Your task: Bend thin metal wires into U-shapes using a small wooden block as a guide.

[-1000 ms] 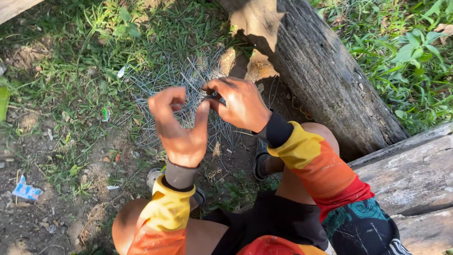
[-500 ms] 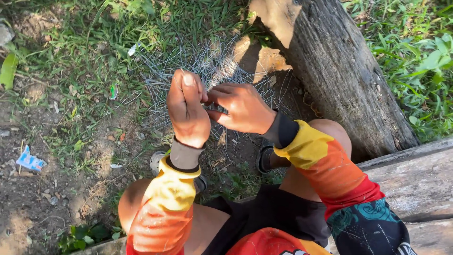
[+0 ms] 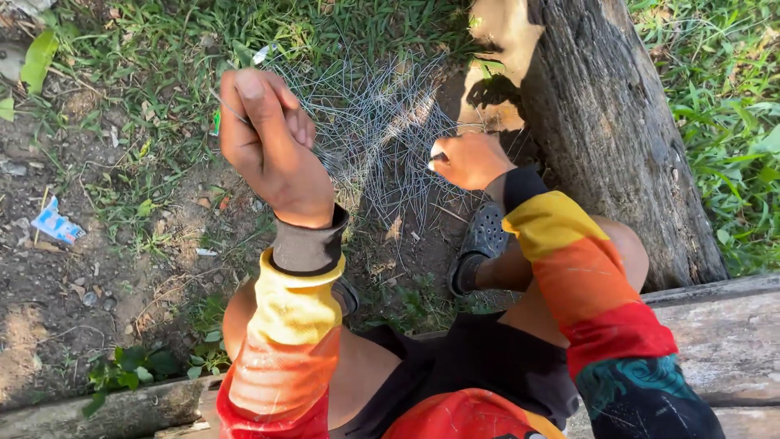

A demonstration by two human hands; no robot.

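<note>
My left hand [image 3: 266, 142] is raised toward the camera, its fingers pinched on a thin strand of wire that runs up from a heap of thin grey wire pieces [image 3: 378, 122] on the ground. My right hand [image 3: 469, 160] is lower, at the heap's right side, closed with a small dark tool tip showing at its fingers; what it grips is hard to make out. Both arms wear yellow, orange and red sleeves. I sit on a wooden plank [image 3: 731, 325] with my knees apart.
A thick log [image 3: 617, 130] leans along the right side of the heap. Grass covers the top and right. Bare dirt lies at the left with a small blue and white wrapper [image 3: 55, 222]. A dark perforated clog [image 3: 485, 236] is on my right foot.
My hands, close together over the heap a second ago, have moved apart: the left hand rose up and left with a wire strand, the right hand dropped to the right.
</note>
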